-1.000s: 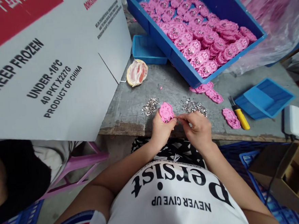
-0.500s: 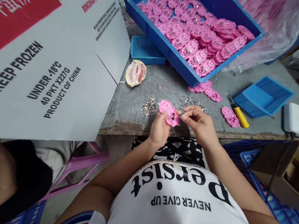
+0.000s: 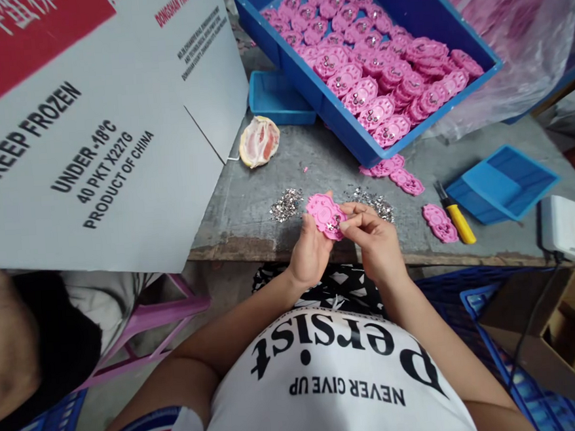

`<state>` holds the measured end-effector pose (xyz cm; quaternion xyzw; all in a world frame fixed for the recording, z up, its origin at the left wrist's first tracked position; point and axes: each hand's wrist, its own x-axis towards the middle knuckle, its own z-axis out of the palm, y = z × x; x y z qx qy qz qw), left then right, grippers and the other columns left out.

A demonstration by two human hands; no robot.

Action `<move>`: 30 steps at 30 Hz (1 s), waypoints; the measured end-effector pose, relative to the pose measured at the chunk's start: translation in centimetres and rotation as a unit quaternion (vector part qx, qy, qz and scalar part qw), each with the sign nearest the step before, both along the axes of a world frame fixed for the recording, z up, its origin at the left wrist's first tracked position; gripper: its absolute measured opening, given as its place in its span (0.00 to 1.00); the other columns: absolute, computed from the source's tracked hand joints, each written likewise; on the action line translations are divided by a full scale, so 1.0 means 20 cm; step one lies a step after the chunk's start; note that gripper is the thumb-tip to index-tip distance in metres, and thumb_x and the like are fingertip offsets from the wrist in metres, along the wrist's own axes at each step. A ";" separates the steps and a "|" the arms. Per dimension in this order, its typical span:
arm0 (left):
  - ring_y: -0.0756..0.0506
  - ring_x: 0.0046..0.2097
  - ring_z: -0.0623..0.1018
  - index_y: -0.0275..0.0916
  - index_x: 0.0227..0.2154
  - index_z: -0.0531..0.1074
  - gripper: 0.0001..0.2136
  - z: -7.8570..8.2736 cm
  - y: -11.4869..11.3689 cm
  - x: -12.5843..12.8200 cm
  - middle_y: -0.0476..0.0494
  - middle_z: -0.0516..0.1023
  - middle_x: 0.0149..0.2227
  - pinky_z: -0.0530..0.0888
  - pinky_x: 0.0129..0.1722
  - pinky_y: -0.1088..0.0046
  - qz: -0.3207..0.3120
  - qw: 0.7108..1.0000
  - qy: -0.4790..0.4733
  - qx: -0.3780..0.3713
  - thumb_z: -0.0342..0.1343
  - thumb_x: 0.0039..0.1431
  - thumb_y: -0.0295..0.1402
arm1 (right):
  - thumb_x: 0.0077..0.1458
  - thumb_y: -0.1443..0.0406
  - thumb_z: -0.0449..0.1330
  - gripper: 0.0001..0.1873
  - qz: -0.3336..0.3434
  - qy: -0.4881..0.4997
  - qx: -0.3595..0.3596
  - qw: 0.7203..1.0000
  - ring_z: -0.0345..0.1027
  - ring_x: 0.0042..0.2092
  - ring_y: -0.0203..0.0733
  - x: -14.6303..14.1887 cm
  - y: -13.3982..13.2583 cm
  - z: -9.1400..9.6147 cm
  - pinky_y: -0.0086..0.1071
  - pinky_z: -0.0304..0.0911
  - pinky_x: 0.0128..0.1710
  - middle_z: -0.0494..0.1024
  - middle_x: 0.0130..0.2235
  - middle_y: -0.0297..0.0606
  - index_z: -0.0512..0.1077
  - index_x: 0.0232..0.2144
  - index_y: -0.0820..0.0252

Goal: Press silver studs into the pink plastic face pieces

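Observation:
My left hand (image 3: 308,252) grips a pink flower-shaped plastic disc (image 3: 325,215) over the near edge of the grey table (image 3: 247,198). My right hand (image 3: 374,239) pinches its fingertips against the disc's right side; what they hold is too small to make out. Two heaps of small silver metal bits lie just beyond, the left heap (image 3: 287,204) and the right heap (image 3: 375,203). A big blue tray (image 3: 340,123) behind is filled with several matching pink discs (image 3: 371,72).
Loose pink discs (image 3: 403,178) and another pair of pink discs (image 3: 438,222) lie by a yellow-handled tool (image 3: 455,217). Two small blue trays, a near one (image 3: 499,184) and a far one (image 3: 277,98), a fruit peel (image 3: 259,140), a white device (image 3: 564,227). A large grey carton (image 3: 89,131) stands left. Another person (image 3: 25,339) sits at left.
My left hand tilted the disc flatter, showing metal bits on it. My right hand drew back a little, then returned to pinch at the disc's right edge.

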<state>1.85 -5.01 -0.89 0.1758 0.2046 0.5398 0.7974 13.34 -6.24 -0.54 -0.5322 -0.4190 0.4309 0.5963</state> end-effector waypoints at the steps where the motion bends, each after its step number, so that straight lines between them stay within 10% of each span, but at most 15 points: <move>1: 0.43 0.68 0.67 0.46 0.68 0.59 0.27 0.00 0.00 0.00 0.42 0.75 0.59 0.61 0.69 0.61 -0.001 1.000 0.012 0.005 0.37 0.72 0.50 | 0.45 0.63 0.70 0.06 0.001 0.001 0.000 1.000 0.69 0.55 0.49 0.00 0.00 0.00 0.48 0.60 0.61 0.78 0.46 0.40 0.77 0.21 0.55; 30: 0.37 0.67 0.67 0.44 0.55 0.72 0.32 -0.01 0.03 0.01 0.40 0.76 0.55 0.71 0.59 0.60 -0.009 0.995 0.088 0.049 0.56 0.56 0.62 | 0.48 0.63 0.68 0.07 -0.013 -0.036 0.008 0.999 0.70 0.54 0.49 0.00 0.02 -0.04 0.49 0.62 0.58 0.79 0.47 0.41 0.75 0.23 0.57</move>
